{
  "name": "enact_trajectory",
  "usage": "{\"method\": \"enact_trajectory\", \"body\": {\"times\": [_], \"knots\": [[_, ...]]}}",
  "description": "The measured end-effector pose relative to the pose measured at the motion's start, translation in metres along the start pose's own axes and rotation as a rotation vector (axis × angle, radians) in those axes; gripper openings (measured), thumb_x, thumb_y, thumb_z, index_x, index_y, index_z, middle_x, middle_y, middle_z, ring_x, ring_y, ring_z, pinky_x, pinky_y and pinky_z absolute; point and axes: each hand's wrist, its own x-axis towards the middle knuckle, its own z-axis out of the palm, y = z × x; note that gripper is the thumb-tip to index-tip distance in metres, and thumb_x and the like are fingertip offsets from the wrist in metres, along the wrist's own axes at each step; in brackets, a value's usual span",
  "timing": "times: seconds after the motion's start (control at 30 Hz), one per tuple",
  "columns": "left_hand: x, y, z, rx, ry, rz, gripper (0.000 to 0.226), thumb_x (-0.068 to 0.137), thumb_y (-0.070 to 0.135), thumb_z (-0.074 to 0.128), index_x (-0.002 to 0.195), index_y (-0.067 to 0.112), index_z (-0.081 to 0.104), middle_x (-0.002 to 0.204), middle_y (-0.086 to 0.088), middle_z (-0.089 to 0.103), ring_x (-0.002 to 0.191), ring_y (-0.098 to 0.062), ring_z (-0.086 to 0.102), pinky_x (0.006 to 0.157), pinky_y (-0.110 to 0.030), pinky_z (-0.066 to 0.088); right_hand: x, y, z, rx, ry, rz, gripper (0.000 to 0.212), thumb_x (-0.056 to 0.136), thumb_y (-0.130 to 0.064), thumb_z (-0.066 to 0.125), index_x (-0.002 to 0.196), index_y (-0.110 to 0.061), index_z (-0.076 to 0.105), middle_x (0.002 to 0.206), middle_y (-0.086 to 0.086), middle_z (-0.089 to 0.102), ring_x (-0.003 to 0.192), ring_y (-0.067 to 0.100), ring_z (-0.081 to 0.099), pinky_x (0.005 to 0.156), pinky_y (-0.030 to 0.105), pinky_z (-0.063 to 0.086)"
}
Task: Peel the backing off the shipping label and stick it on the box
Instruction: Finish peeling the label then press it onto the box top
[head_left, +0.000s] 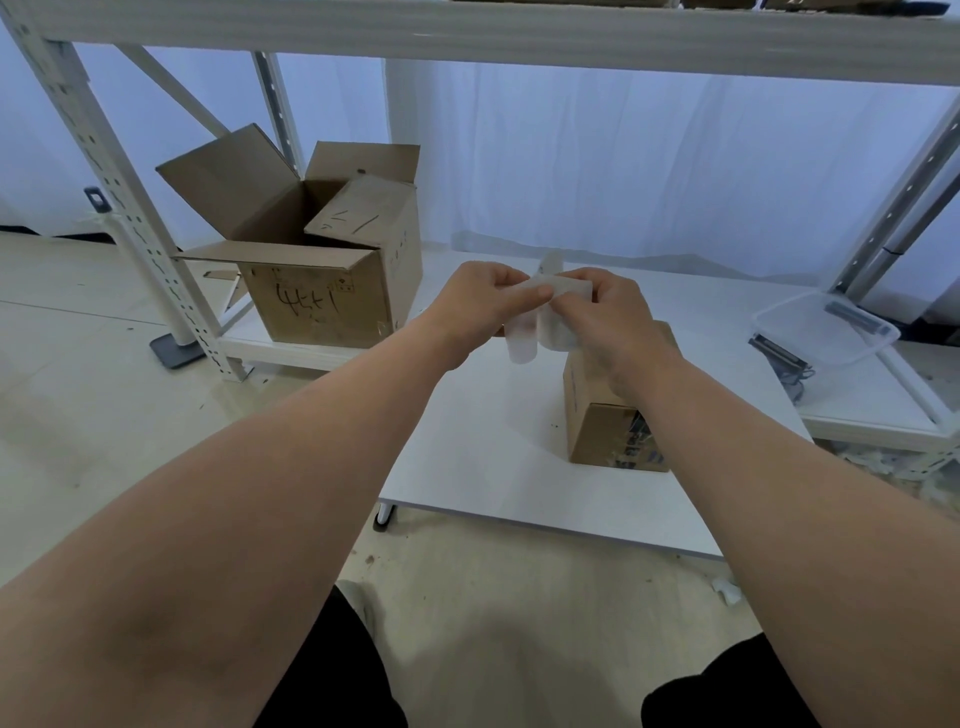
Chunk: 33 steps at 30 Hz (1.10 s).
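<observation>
Head view. Both forearms reach forward over a low white surface (483, 447). The left hand (475, 306) and the right hand (613, 322) meet above it, each closed in a pinch on the shipping label (558, 291), a pale, translucent sheet held in the air between them. The left fingers (530, 293) grip one layer at its upper edge; a strip of the sheet (521, 340) hangs down below that grip, curling away from the rest. The right hand's fingers close on the sheet from the other side, and a small curled end rises above the knuckles. Which layer is backing and which is label cannot be told.

The small cardboard box (605, 431) stands on the surface just below and beyond the right wrist, partly hidden by it; the label is above the box and not touching it.

A larger open carton (317, 291) sits on a low shelf at left, within a white metal rack (135, 218). A clear plastic tray (826, 327) lies at right.
</observation>
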Motion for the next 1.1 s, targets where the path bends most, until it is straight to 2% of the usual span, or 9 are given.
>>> {"method": "enact_trajectory", "body": {"times": [0.07, 0.13, 0.33, 0.43, 0.57, 0.73, 0.87, 0.97, 1.1], "knots": [[0.0003, -0.0016, -0.0009, 0.018, 0.024, 0.011, 0.025, 0.088, 0.019, 0.062, 0.104, 0.0, 0.067, 0.104, -0.018, 0.07, 0.09, -0.025, 0.066, 0.085, -0.039, 0.054, 0.0003, 0.0001, -0.0009, 0.009, -0.003, 0.001, 0.023, 0.088, -0.008, 0.052, 0.108, -0.014, 0.063, 0.098, 0.0, 0.061, 0.08, 0.01, 0.054, 0.062, 0.021, 0.046], [0.0008, -0.0029, -0.0021, 0.023, 0.043, 0.02, 0.021, 0.089, 0.015, 0.059, 0.101, 0.0, 0.068, 0.103, -0.018, 0.07, 0.088, -0.024, 0.065, 0.087, -0.04, 0.053, 0.0007, -0.0008, -0.0018, 0.036, -0.005, 0.014, 0.026, 0.086, -0.005, 0.052, 0.108, -0.013, 0.063, 0.096, 0.0, 0.061, 0.078, 0.01, 0.054, 0.063, 0.022, 0.046], [0.0022, -0.0043, -0.0032, 0.025, 0.056, 0.038, 0.017, 0.089, 0.011, 0.059, 0.099, 0.002, 0.068, 0.094, -0.011, 0.068, 0.082, -0.02, 0.062, 0.077, -0.032, 0.051, 0.0039, -0.0007, -0.0015, 0.15, -0.005, 0.085, 0.018, 0.083, -0.015, 0.062, 0.1, -0.018, 0.066, 0.097, 0.001, 0.067, 0.094, 0.021, 0.063, 0.086, 0.04, 0.053], [0.0006, -0.0033, -0.0028, 0.024, 0.05, 0.037, 0.013, 0.088, 0.011, 0.06, 0.098, 0.006, 0.066, 0.09, -0.005, 0.066, 0.08, -0.017, 0.061, 0.07, -0.024, 0.049, 0.0047, 0.0012, -0.0021, 0.149, -0.005, 0.094, 0.025, 0.079, -0.024, 0.071, 0.103, -0.02, 0.065, 0.1, 0.0, 0.068, 0.098, 0.022, 0.066, 0.091, 0.045, 0.054], [0.0004, -0.0019, -0.0019, 0.025, 0.058, 0.033, 0.013, 0.086, 0.013, 0.064, 0.097, 0.008, 0.064, 0.094, -0.006, 0.065, 0.082, -0.017, 0.06, 0.07, -0.023, 0.048, 0.0041, 0.0023, -0.0028, 0.126, 0.014, 0.092, 0.027, 0.08, -0.018, 0.069, 0.107, -0.019, 0.064, 0.098, 0.001, 0.068, 0.097, 0.022, 0.066, 0.09, 0.042, 0.055], [0.0023, -0.0022, -0.0037, 0.008, 0.098, 0.029, 0.007, 0.083, 0.014, 0.066, 0.086, 0.011, 0.061, 0.085, -0.003, 0.063, 0.085, -0.023, 0.061, 0.084, -0.039, 0.053, 0.0026, 0.0018, -0.0036, 0.141, -0.066, 0.059, 0.034, 0.079, -0.011, 0.066, 0.112, -0.02, 0.063, 0.105, 0.0, 0.066, 0.097, 0.019, 0.064, 0.086, 0.037, 0.053], [0.0046, -0.0039, -0.0061, -0.027, 0.145, 0.009, 0.015, 0.082, 0.02, 0.07, 0.083, 0.008, 0.061, 0.089, -0.01, 0.064, 0.083, -0.023, 0.06, 0.09, -0.047, 0.051, 0.0008, 0.0004, -0.0025, 0.153, -0.135, 0.02, 0.03, 0.082, 0.002, 0.058, 0.105, -0.017, 0.061, 0.1, 0.004, 0.064, 0.092, 0.02, 0.061, 0.083, 0.034, 0.054], [0.005, -0.0029, -0.0071, -0.072, 0.177, 0.0, 0.02, 0.082, 0.024, 0.071, 0.079, 0.01, 0.057, 0.087, -0.007, 0.063, 0.08, -0.02, 0.059, 0.088, -0.043, 0.052, 0.0017, 0.001, -0.001, 0.192, -0.087, 0.021, 0.026, 0.084, 0.005, 0.054, 0.095, -0.017, 0.062, 0.107, 0.012, 0.065, 0.096, 0.024, 0.063, 0.084, 0.036, 0.057], [0.0026, 0.0025, -0.0059, -0.147, 0.099, -0.008, 0.02, 0.082, 0.023, 0.072, 0.085, 0.014, 0.055, 0.087, -0.004, 0.066, 0.081, -0.016, 0.062, 0.08, -0.028, 0.051, 0.0036, 0.0027, -0.0007, 0.228, -0.033, 0.03, 0.028, 0.085, 0.003, 0.056, 0.11, -0.006, 0.06, 0.113, 0.012, 0.064, 0.101, 0.026, 0.065, 0.073, 0.028, 0.06]]}}
